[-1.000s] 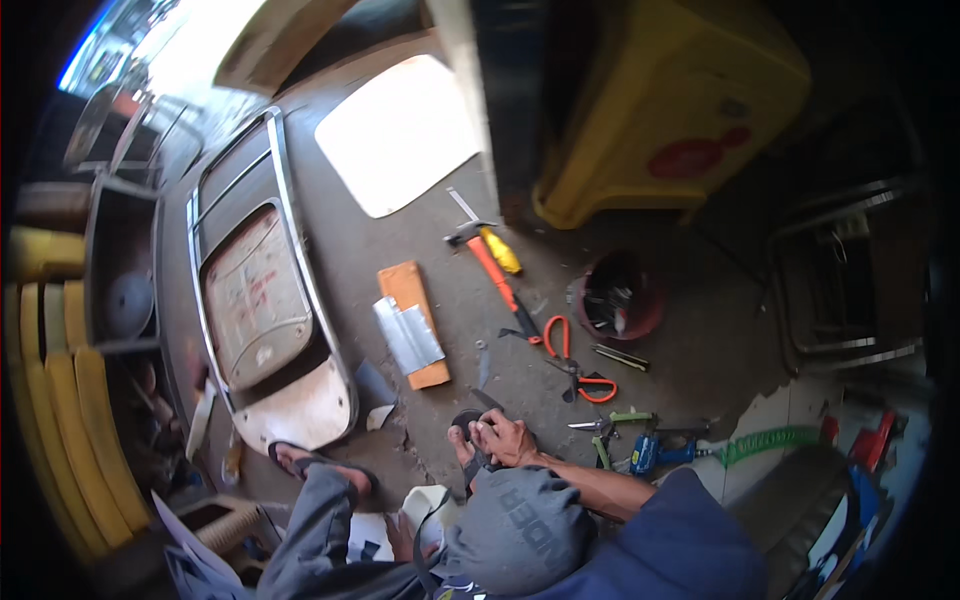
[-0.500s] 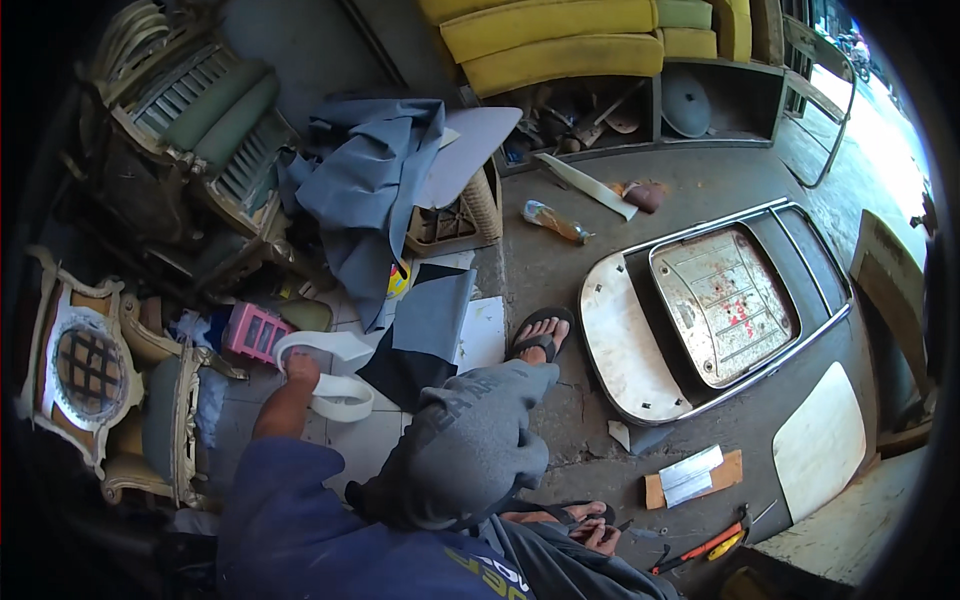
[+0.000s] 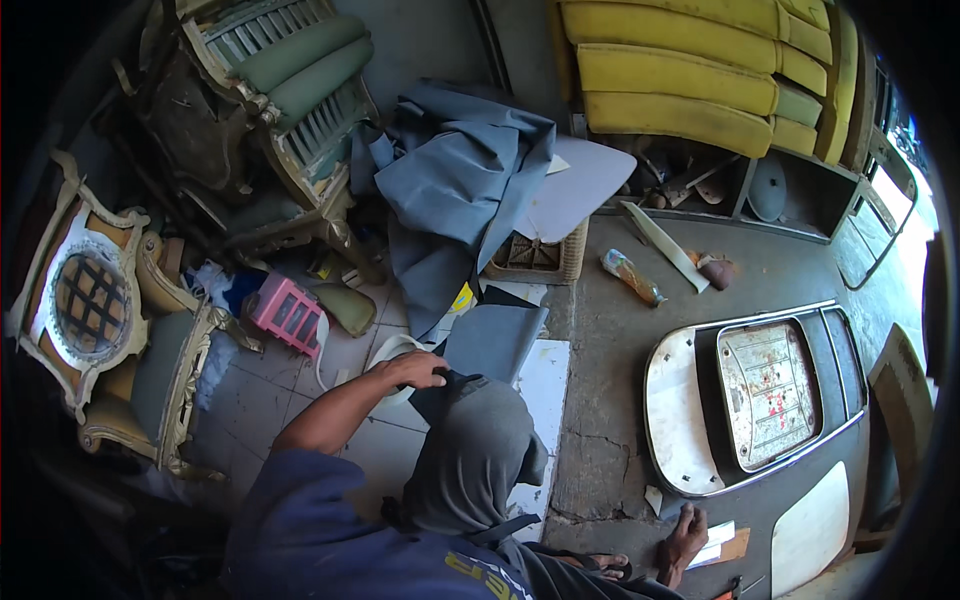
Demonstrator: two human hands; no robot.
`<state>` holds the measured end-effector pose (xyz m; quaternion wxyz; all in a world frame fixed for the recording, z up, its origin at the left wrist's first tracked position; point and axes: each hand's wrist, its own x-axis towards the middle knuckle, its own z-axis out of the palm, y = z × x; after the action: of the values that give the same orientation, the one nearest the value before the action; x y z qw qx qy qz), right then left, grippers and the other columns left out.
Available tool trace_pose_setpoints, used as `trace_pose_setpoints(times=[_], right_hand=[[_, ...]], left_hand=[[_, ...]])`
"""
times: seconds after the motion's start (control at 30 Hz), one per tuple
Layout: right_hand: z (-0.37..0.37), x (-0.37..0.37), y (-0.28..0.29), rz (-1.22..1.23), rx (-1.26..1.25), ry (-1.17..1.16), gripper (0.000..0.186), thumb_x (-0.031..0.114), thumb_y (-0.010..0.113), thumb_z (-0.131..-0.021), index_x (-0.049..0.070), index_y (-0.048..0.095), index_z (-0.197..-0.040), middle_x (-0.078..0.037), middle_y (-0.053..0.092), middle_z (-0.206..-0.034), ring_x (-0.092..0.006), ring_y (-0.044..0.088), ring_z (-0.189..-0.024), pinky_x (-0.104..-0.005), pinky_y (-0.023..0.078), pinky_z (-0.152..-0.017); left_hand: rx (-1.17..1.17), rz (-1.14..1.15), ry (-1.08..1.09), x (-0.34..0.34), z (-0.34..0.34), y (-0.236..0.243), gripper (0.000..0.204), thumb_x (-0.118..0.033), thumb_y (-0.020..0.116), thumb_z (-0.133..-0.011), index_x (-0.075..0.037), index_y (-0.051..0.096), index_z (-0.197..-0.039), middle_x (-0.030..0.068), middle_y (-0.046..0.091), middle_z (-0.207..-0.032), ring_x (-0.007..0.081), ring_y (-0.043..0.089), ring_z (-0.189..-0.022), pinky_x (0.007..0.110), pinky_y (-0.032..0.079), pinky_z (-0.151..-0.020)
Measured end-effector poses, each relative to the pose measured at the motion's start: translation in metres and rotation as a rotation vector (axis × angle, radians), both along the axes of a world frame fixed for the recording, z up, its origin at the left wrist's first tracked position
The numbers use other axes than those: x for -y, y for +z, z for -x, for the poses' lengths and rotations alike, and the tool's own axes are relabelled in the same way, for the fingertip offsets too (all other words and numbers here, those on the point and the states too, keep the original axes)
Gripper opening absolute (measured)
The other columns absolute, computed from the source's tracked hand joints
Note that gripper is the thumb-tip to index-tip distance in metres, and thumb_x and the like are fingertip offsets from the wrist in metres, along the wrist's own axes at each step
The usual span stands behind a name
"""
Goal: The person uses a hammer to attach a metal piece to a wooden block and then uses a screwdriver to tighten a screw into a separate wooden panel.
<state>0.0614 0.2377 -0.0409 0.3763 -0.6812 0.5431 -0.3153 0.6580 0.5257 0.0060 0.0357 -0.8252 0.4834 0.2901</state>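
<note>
Reaching down, I have my left fingers curled over the white strip on the tiled floor, toward its edge with the concrete; a moment ago they were by the pink crate, so the strip's loop now sits just beside the grey sheet. My right fingers have swung from my foot to beside the orange block, bent inward. I can't tell whether either set grips anything: my left knuckles cover the contact, my right palm is hidden, and the orange-handled tool is cut off.
</note>
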Motion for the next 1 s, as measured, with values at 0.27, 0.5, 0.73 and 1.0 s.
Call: trace_pose_setpoints(times=[0.27,0.5,0.73,1.0], right_hand=[[-0.019,0.057,0.119,-0.060,-0.486,0.010,0.059,0.049,0.057,-0.100,0.010,0.056,-0.144,-0.022,0.066,-0.128,-0.0259,0.066,-0.118,-0.0341,0.048,-0.104],[-0.098,0.085,0.218,-0.131,-0.356,-0.010,0.038,0.026,0.059,-0.101,-0.002,0.064,-0.127,-0.016,0.071,-0.111,-0.0227,0.067,-0.079,-0.0333,0.054,-0.062],[-0.167,0.115,0.241,-0.210,-0.589,0.329,0.037,0.015,0.052,-0.099,-0.002,0.056,-0.132,-0.015,0.068,-0.104,-0.0209,0.063,-0.076,-0.0308,0.052,-0.060],[-0.048,0.192,0.191,-0.697,-0.366,0.109,0.042,0.017,0.052,-0.098,0.000,0.051,-0.136,-0.016,0.064,-0.108,-0.0248,0.063,-0.080,-0.0360,0.055,-0.066]], left_hand=[[0.067,0.400,0.348,-0.034,-0.080,-0.028,0.030,-0.026,0.067,-0.088,-0.007,0.073,-0.110,0.0180,0.073,-0.103,0.0365,0.068,-0.103,0.045,0.052,-0.092],[0.438,0.622,0.967,-0.114,-0.262,-0.084,0.018,-0.016,0.065,-0.085,-0.003,0.068,-0.097,0.0182,0.073,-0.098,0.0373,0.070,-0.094,0.044,0.056,-0.083],[0.756,0.316,1.094,-0.160,-0.395,-0.101,0.048,-0.010,0.068,-0.079,0.000,0.055,-0.125,0.0259,0.060,-0.130,0.0404,0.060,-0.120,0.050,0.055,-0.094],[0.622,0.116,0.762,-0.150,-0.478,-0.137,0.073,-0.023,0.073,-0.076,0.001,0.045,-0.139,0.0266,0.054,-0.139,0.0386,0.055,-0.129,0.047,0.050,-0.102]])
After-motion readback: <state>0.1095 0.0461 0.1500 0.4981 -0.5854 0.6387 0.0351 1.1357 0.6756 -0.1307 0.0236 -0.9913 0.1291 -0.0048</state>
